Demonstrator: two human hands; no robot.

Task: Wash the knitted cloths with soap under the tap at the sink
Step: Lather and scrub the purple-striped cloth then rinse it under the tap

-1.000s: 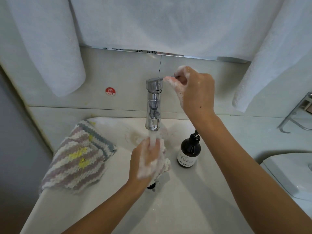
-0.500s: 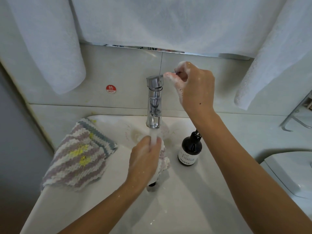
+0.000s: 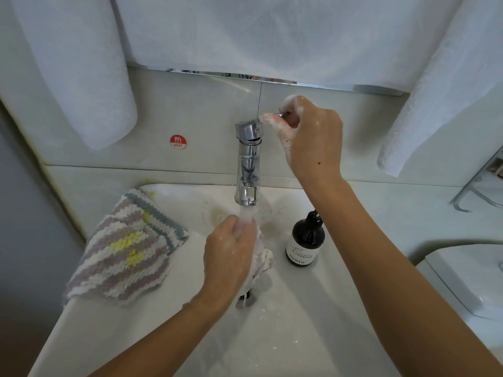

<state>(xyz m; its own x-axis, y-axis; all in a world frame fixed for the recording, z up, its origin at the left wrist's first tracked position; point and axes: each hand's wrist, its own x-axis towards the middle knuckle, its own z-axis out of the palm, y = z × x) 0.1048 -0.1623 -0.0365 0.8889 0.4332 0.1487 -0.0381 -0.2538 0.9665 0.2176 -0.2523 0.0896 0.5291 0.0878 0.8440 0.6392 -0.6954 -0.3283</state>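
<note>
Water runs from the chrome tap point(image 3: 247, 170) into the white sink point(image 3: 272, 336). My left hand point(image 3: 231, 257) grips a soapy white knitted cloth point(image 3: 263, 261) right under the stream, above the drain. My right hand point(image 3: 307, 134), covered in foam, pinches the tap's lever handle at the top. A second knitted cloth point(image 3: 122, 251), striped purple, white and grey with yellow stains, lies on the sink's left rim. A dark soap bottle point(image 3: 306, 242) stands on the basin to the right of the tap.
White towels point(image 3: 81, 63) hang above, on the left, middle and right. A red HOT sticker point(image 3: 178, 141) is on the wall tile. A white toilet tank lid point(image 3: 462, 278) lies at the right edge, with a metal rack point(image 3: 479, 183) above it.
The foam on my left hand has mostly rinsed off under the stream. My right hand stays on the tap lever. The view has shifted slightly.
</note>
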